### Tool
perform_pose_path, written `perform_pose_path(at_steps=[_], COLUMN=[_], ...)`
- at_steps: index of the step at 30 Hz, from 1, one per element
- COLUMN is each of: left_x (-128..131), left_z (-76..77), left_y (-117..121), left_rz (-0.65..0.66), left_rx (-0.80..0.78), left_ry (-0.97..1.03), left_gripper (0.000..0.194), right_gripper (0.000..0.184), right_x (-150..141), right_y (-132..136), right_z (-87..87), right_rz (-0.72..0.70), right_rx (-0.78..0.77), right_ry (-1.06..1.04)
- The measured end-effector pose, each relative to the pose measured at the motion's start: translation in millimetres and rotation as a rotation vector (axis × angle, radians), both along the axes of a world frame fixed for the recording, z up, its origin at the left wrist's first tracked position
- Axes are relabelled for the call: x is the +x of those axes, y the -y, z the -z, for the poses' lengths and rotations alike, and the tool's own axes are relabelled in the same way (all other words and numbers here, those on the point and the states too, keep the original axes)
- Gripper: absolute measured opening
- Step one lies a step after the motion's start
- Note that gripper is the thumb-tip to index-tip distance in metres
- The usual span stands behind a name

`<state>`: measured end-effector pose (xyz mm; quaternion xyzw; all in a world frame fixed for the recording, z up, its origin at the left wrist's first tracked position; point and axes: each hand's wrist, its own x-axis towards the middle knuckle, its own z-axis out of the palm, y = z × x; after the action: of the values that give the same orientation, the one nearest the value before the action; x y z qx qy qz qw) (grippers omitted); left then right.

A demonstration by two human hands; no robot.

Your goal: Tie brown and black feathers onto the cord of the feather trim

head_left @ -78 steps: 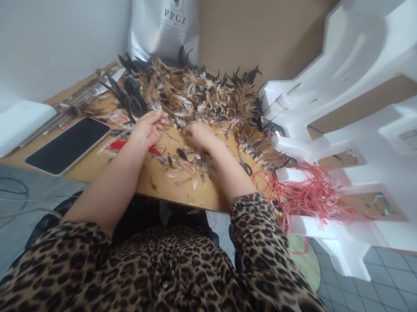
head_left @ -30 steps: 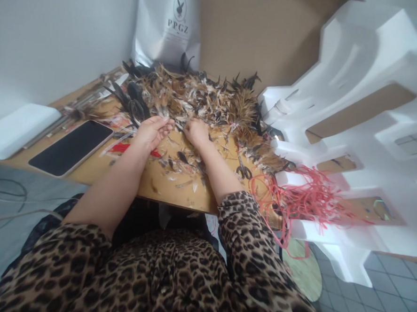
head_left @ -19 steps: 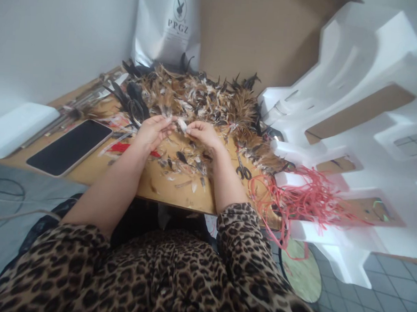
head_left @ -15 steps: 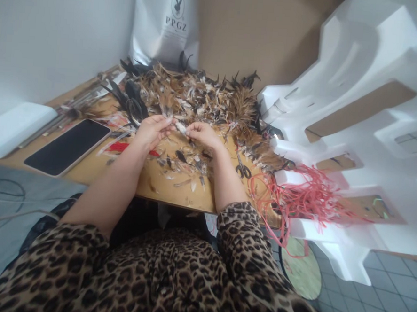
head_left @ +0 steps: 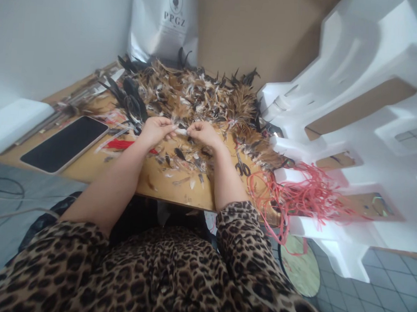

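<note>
Over the table, my left hand [head_left: 159, 132] pinches a small brown feather bunch [head_left: 180, 111] between thumb and fingers. My right hand [head_left: 203, 134] is closed close beside it, its fingertips at the pale end [head_left: 181, 131] of the bunch. What exactly the right fingertips grip is too small to make out. A large heap of brown, black and white feathers [head_left: 207, 92] lies just beyond both hands. Loose feathers [head_left: 190, 162] are scattered on the tabletop below them. To the left of my left hand stands a cluster of long black feathers [head_left: 132, 99].
On the wooden table [head_left: 178, 192] lie a phone [head_left: 66, 143], red strands [head_left: 119, 144] and black-handled scissors [head_left: 242, 166]. Pink ribbon strips [head_left: 308, 195] spill over white foam packing [head_left: 366, 123] at the right. A white bag [head_left: 164, 35] stands behind the heap.
The feather bunch has shifted slightly right and down, and its pale end now lies flatter between my fingertips. Both hands remain close together in nearly the same place.
</note>
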<state>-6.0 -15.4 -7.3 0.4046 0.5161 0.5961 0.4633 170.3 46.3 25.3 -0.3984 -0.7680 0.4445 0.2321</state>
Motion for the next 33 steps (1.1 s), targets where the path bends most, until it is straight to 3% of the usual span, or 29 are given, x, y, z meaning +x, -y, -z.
perform_pose_path(at_steps=[8,14,18,23,33], left_x=[3,0,-1,0,4], left_z=[-0.1,3.8,-0.6,-3.1,-0.6], left_y=[1,-3,-3,-1,-1], left_rz=[0.072,0.054,-0.008,-0.041,-0.030], left_rx=[-0.050,-0.033,-0.022,-0.006,-0.041], left_ry=[-0.044,0.256,0.419,0.438,0.366], left_gripper=[0.013,0.011,0.011,0.012,0.012], right_gripper=[0.019,0.034,0.041,0.034,0.022], right_x=[-10,-17,-21,-37,-44], right_y=[-6,-9,-7,10,17], right_z=[14.4,18.6,23.6,22.7,24.1], right_rz=[0.122,0.297,0.276,0.185,0.274], right_rx=[0.002,-0.232,-0.323,-0.238,-0.130], right_ry=[-0.216,-0.523,-0.545,-0.508,-0.494])
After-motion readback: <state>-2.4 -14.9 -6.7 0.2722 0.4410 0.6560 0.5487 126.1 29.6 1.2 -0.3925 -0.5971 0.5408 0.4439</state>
